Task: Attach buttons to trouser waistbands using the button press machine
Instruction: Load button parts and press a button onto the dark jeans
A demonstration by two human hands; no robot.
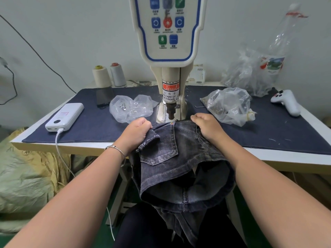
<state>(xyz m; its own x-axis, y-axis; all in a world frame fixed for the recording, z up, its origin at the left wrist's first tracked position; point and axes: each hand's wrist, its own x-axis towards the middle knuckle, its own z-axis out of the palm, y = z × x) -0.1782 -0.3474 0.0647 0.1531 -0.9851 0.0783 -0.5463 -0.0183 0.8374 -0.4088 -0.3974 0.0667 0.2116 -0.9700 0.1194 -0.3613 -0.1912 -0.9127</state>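
A pair of dark grey denim trousers [179,158] hangs over the table's front edge, its waistband pushed up to the base of the cream button press machine [168,51]. The machine's dark punch head [170,111] stands just above the waistband's far edge. My left hand [138,131] grips the waistband's left side, fingers curled into the fabric. On the right side my right hand [206,126] grips the waistband near the machine. A clear bag with small silver buttons [129,109] lies left of the machine.
A navy cloth [89,122] covers the white table. On it lie a white power bank [65,116] with a cable, a dark phone [103,97], two thread cones [109,76], clear plastic bags [227,104] at right and a white handheld controller [286,102].
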